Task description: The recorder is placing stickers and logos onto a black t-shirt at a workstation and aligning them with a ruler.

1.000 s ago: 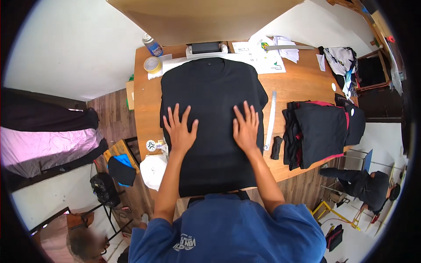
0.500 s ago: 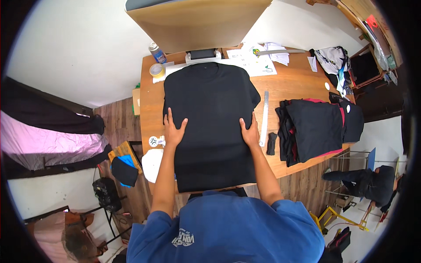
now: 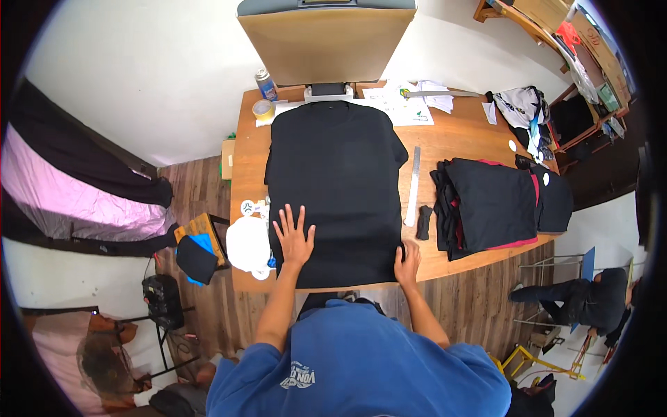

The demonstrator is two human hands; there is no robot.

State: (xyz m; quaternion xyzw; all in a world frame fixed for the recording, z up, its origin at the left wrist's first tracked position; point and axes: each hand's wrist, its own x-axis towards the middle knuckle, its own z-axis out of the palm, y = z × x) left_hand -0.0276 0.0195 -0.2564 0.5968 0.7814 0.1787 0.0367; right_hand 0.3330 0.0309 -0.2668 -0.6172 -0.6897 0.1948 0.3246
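Note:
A black T-shirt [image 3: 337, 181] lies spread out, collar at the far end, below the raised tan plate of what looks like a heat press [image 3: 326, 45]. My left hand [image 3: 294, 242] rests flat on the lower left of the shirt with its fingers spread. At the shirt's right edge near the hem is my right hand [image 3: 408, 263]. Its thumb is apart from the slightly bent fingers, which touch the edge. What lies under the shirt is mostly hidden.
Right of the shirt lie a metal ruler [image 3: 413, 186], a small dark object [image 3: 424, 223] and a stack of folded black and red garments [image 3: 492, 205]. A spray can [image 3: 265, 85] and tape roll [image 3: 263, 109] stand far left. White cloth [image 3: 248, 244] lies left. Another person [image 3: 590, 299] is at right.
Both hands have moved toward me: the left onto the lower left of the shirt, the right down its right edge to near the hem. The shirt's hem looks a little farther from me.

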